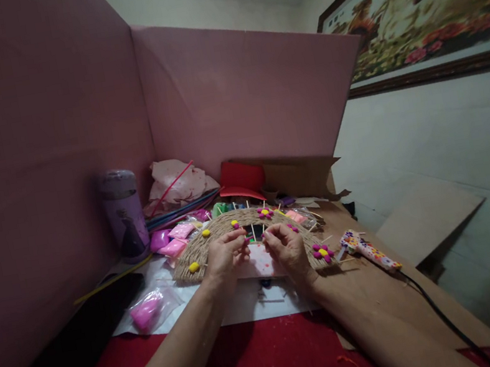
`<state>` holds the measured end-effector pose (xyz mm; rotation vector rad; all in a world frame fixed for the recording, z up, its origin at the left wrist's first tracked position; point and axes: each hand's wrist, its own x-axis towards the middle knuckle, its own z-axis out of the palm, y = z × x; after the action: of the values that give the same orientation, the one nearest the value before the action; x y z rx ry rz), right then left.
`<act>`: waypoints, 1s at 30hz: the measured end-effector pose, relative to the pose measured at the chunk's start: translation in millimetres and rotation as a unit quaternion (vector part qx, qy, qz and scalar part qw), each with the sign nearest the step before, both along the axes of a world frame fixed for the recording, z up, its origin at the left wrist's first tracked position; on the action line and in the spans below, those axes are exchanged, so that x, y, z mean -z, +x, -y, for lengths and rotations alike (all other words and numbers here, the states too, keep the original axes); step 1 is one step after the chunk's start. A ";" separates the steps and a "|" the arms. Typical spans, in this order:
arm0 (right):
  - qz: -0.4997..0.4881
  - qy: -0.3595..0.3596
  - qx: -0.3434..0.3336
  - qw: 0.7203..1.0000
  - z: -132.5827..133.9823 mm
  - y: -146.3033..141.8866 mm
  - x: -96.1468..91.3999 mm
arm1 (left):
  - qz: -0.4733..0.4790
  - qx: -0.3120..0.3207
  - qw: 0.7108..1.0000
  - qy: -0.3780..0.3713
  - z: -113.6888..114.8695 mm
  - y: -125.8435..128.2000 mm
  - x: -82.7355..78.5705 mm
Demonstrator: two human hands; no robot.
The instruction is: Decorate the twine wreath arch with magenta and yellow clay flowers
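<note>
Forearms cross the red cloth (267, 363). Left hand (226, 253) and right hand (287, 249), each grip pinched shut on something too small to tell, meet at the jute arch (221, 225) lying mid-counter. Risk: the right wrist may crush the adjacent clay flower (322, 251) or snag the sticks (249, 211).

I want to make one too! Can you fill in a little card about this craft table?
Left hand: fingers curled, on the woven arch
Right hand: fingers curled, at the arch's middle
Arch: yellow balls, pink flower
Right side: flowery glue gun with black cord
Left side: purple bottle, pink packets
Pinched between fingers: too small to tell
</note>
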<state>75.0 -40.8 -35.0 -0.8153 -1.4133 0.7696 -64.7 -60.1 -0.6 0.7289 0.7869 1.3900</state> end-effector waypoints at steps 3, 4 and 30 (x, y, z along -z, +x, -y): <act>-0.060 -0.052 -0.037 0.996 -0.8 0.6 -3.1 | 0.006 -0.004 1.000 0.005 -1.1 -1.5 -0.4; -0.078 -0.070 -0.053 0.993 -0.3 0.2 -4.5 | 0.007 -0.005 1.000 0.005 -1.1 -1.5 -0.6; 0.022 0.082 -0.012 0.996 -7.5 2.1 0.0 | -0.021 0.115 0.993 0.013 2.0 7.7 7.7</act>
<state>77.1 -33.3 -35.0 -0.6937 -1.5059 0.6480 -57.0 -62.1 -8.3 0.8446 0.6950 1.1832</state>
